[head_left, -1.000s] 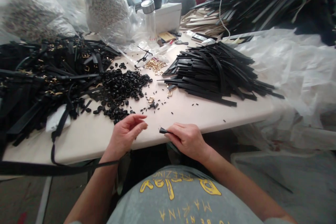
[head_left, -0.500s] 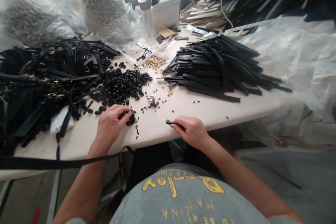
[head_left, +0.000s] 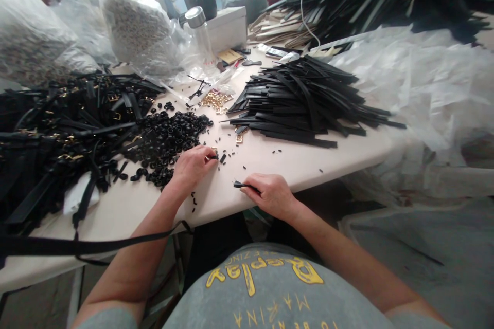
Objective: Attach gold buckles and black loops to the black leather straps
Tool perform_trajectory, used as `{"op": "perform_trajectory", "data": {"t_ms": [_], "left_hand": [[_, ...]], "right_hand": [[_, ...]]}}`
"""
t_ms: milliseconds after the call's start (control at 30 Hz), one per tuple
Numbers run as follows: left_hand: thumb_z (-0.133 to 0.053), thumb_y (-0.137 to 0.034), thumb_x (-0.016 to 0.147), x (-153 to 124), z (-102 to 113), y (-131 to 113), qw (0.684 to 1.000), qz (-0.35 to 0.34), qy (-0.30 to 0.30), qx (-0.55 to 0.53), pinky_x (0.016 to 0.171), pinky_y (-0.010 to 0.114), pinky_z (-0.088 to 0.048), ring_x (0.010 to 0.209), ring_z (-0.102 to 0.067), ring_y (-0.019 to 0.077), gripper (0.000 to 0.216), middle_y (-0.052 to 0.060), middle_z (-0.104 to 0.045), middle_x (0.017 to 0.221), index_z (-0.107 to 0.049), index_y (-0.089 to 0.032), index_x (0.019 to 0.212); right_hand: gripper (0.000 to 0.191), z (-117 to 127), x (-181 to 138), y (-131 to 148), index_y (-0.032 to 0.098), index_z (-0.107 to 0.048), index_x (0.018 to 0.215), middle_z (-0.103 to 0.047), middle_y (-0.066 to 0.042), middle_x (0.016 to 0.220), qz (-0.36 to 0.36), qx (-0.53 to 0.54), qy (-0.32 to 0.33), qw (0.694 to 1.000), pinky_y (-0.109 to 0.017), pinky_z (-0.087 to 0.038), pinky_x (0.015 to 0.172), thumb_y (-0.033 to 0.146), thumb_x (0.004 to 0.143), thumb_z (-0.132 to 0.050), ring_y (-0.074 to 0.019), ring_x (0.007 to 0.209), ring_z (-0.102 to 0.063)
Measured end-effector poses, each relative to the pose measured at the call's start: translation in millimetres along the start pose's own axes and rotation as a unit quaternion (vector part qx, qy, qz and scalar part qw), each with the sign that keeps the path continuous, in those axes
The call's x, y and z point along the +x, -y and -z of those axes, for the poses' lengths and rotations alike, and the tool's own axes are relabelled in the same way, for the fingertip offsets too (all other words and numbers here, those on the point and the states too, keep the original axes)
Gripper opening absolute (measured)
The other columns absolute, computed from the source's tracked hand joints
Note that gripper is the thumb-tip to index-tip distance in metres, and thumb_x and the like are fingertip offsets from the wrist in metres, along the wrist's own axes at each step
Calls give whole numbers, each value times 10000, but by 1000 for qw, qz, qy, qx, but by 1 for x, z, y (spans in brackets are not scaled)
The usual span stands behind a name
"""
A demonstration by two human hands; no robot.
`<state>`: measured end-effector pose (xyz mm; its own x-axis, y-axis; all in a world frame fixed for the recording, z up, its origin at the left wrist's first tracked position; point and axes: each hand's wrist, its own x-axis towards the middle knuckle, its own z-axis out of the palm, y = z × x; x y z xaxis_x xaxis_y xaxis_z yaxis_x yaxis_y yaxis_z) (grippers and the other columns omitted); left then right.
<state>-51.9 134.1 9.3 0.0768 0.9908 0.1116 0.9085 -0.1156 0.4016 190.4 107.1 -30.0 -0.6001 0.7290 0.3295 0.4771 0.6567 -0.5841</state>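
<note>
The person's bare left hand (head_left: 193,167) had moved from the near edge of a heap of small, round black loops (head_left: 175,131) to a spot at the heap's right, while the bare right hand (head_left: 272,195) stayed near the front edge of a long, cream-white tabletop (head_left: 278,167). A broad pile of flat, straight black strips (head_left: 293,103) lay to the right, and a tangled mass of black straps with gold-coloured buckles (head_left: 57,126) to the left, probably kept apart so they would not mix. The loops sat between them, likely for easy reach. The right hand closed around a narrow black strip (head_left: 240,184), leaving its tip exposed towards the left, perhaps to keep that end accessible. The left fingertips nearly met around something small and dark; whether they gripped it could not be told.
</note>
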Motion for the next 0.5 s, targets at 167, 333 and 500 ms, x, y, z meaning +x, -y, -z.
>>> {"op": "perform_trajectory", "data": {"t_ms": [167, 333, 500], "left_hand": [[-713, -330, 747, -17, 4, 7, 986, 74, -35, -148, 612, 263, -420, 612, -575, 150, 144, 0, -650, 696, -648, -202, 747], [-750, -373, 709, -41, 3, 5, 945, 132, -20, -298, 582, 247, -418, 593, -540, 132, 212, -4, -636, 651, -655, -184, 695], [-772, -433, 731, -59, 6, -12, 852, 189, 19, -488, 644, 256, -479, 701, -650, 166, 284, 53, -714, 748, -681, -164, 736]], "right_hand": [[132, -1, -1, 0, 177, -658, 836, -699, -15, 767, 5, 12, -8, 1000, -229, -379, 641, 248, 937, -611, -130, 684, -618], [194, -1, 0, -1, 182, -651, 806, -674, -13, 729, -6, 21, -21, 1000, -232, -391, 625, 286, 956, -583, -131, 645, -599], [210, 4, 10, 9, 179, -651, 812, -649, -13, 691, -6, 68, -85, 994, -228, -409, 613, 303, 961, -569, -126, 614, -583]]}}
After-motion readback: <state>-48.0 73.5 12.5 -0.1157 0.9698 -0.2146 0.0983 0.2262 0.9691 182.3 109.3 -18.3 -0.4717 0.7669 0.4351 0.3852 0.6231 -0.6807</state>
